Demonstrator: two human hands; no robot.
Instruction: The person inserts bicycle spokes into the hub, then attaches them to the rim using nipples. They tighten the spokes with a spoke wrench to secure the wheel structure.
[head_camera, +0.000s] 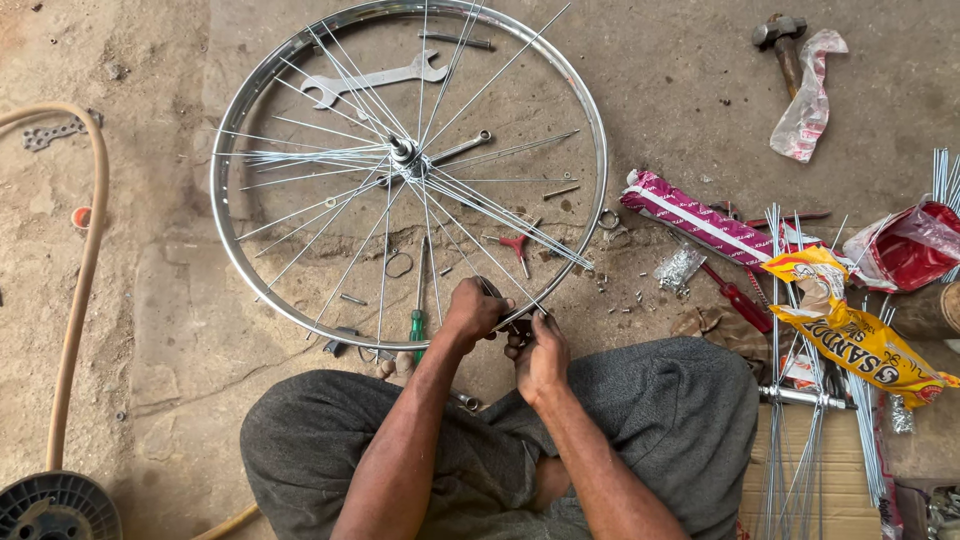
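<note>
A person is sitting cross-legged on the concrete floor (160, 300) with a bicycle wheel rim (232, 255) lying flat in front of the knees. Both hands are working at the near edge of the rim. The left hand (474, 308) is curling its grip around a spoke (480, 250) where it meets the rim, and the right hand (540, 352) is pinching something small just beside it; what that is I cannot make out, as the fingers are covering it.

As for containers, a red plastic bag (905, 255) is lying open well to the right of the rim, with its contents hidden in the folds. A yellow packet (850, 330) is resting nearer the rim than the red bag, on top of a bundle of loose spokes (790, 470) that is running out of the bottom edge. A magenta striped packet (690, 220) is lying just right of the rim, with a small clear bag of shiny bits (680, 268) beside it. A crumpled clear bag (808, 100) is lying beyond the rim's far right, next to a hammer (782, 40).

Inside the rim, a wrench (375, 82) is lying near the far edge, a green-handled screwdriver (418, 325) near the left hand, and a small red tool (515, 243) right of the hub (405, 155). A tan hose (85, 270) is curving left of the rim, and a dark spool (55, 508) is being cut off at the bottom corner
</note>
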